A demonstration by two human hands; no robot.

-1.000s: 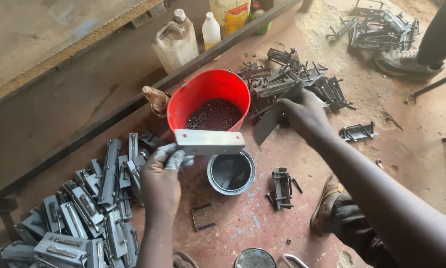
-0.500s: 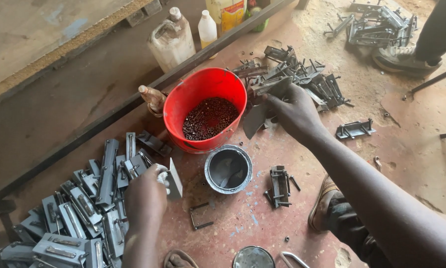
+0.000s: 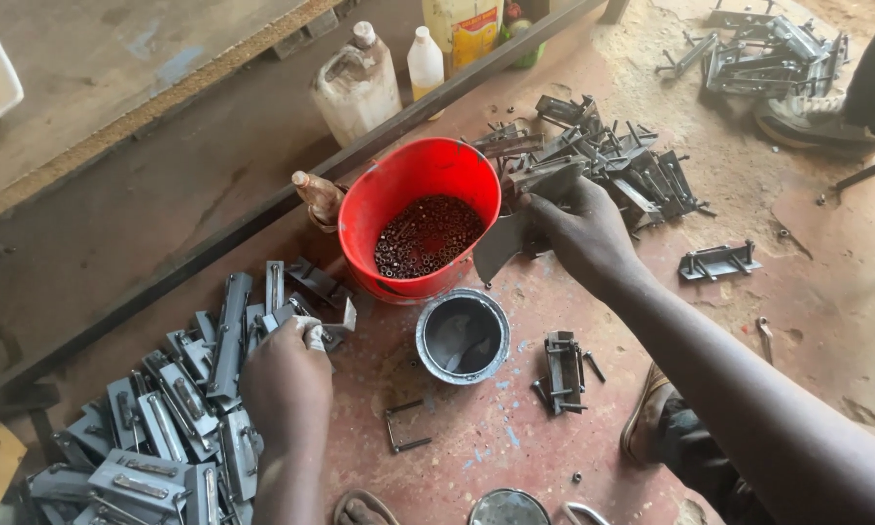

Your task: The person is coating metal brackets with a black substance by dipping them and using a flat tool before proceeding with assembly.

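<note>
On the reddish workshop floor [image 3: 515, 428], I see my left hand [image 3: 286, 384] lowered over the near edge of a heap of grey-painted metal brackets [image 3: 155, 418], fingers curled around one painted bracket [image 3: 325, 326] whose end juts toward the red bucket [image 3: 418, 219]. My right hand [image 3: 583, 233] is closed on a bare steel bracket [image 3: 510, 243] at the border of the unpainted bracket pile [image 3: 603, 160], the piece's flat plate hanging just beside the bucket's right wall. The bucket holds small dark nuts or bolts [image 3: 428, 233]; which of the two I cannot tell. A small paint tin [image 3: 463, 335] stands just in front of the bucket, between my two hands. One assembled clamp piece [image 3: 562, 369] lies apart on the floor right of the tin, and a bent wire staple [image 3: 403, 426] lies nearer me. A long steel bar [image 3: 262, 209] bounds the far side; plastic bottles [image 3: 359, 83] stand beyond it. Open floor remains between tin and forearm, and to the far right around a lone bracket [image 3: 717, 262].
</note>
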